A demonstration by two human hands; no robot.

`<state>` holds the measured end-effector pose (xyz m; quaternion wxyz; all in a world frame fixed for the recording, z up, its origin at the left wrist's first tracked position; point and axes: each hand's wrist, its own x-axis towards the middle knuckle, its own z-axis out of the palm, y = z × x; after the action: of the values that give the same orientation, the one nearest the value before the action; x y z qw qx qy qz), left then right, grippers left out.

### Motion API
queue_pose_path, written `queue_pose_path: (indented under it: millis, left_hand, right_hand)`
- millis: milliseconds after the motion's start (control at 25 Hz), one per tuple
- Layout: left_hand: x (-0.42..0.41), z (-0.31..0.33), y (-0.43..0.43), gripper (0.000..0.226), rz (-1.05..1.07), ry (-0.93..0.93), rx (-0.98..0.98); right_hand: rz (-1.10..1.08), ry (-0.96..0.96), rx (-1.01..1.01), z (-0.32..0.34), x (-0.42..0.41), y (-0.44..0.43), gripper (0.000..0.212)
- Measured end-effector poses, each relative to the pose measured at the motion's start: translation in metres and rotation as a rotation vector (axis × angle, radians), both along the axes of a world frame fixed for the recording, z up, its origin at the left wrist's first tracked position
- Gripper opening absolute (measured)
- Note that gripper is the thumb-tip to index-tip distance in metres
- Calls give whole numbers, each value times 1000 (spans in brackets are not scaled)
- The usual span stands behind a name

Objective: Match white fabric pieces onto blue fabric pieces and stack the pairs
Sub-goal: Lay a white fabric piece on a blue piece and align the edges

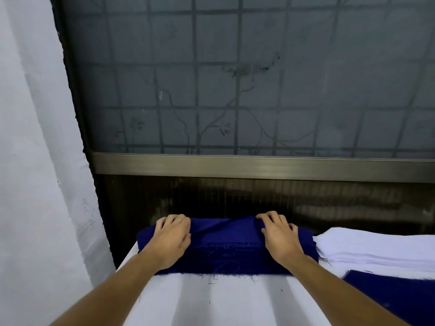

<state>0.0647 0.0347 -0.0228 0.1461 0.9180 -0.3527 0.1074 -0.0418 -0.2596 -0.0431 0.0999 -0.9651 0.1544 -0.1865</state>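
Taking one layer off the blue stack (pixel 226 257), at lower centre on the white-covered table (pixel 211 302). Gripping the top piece (pixel 223 228) at its far edge with both hands. With left hand (pixel 173 236) at the stack's left end: fingers curled over the edge, ring showing. With right hand (pixel 280 236) at the right end: fingertips bent into a raised fold. Cannot tell how many layers caught. Wrinkled between the two grips, so probably about to lift.

At the right of frame, just beside the blue stack: white stack (pixel 376 248), no hand on it. At lower right, flat below that: loose blue piece (pixel 388 300), no white visible on it.

Early in a pairing, by the look. Next: peel one layer only, draw clear, lay flat, then fetch a white to match. Needs care with frayed threads along the near edge.
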Motion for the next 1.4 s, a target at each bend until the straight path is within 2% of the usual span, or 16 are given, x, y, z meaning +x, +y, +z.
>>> queue_pose_path:
  millis: [120,200,280,360,480,560,720,920,1120,1280,1400]
  left_hand:
    - [-5,13,-1,22,23,43,-101]
    - [-9,25,-3,42,25,60,-140]
    - [-15,38,-7,47,2,30,-175]
    - [-25,50,-12,29,-44,-71,-160]
    - [-38,62,-9,18,-54,-177,-90]
    - [-45,72,1,15,-21,-154,-122]
    - [-57,91,27,19,92,-41,-250]
    - [-75,93,45,18,158,61,-402]
    - [-106,79,48,22,152,148,-503]
    - [-140,54,39,21,158,276,-516]
    - [-162,30,33,29,189,304,-486]
  right_hand:
    - [25,7,-32,8,0,6,72]
    - [112,-34,-72,17,3,14,78]
    - [262,-97,-22,29,9,34,72]
    - [396,-129,65,40,14,63,61]
    - [483,-194,85,50,19,94,28]
    - [439,-196,133,59,10,97,21]
    - [293,-161,209,74,-26,73,32]
    - [216,-19,315,84,-88,27,26]
    - [129,88,349,80,-153,-16,9]
    - [94,106,355,71,-209,-43,15]
    - [79,138,478,56,-245,-59,31]
